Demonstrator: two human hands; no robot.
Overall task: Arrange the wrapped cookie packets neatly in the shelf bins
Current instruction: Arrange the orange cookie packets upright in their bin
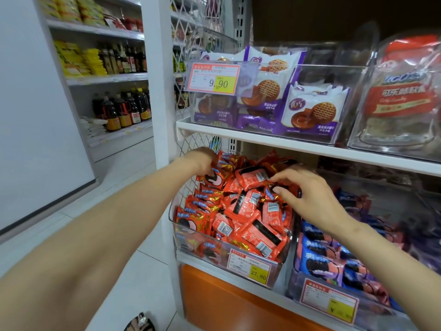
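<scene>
Over one bin (188, 237), left hand (202, 161), right hand (304, 191) grip two packets (253, 179)

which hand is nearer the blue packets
Right. The right hand pinches a red packet at the red bin's right side, next to the blue packets; the left hand grips another at the bin's far left.

The lower shelf (189, 258) bears a clear bin (172, 219) of red packets (250, 211).
</scene>
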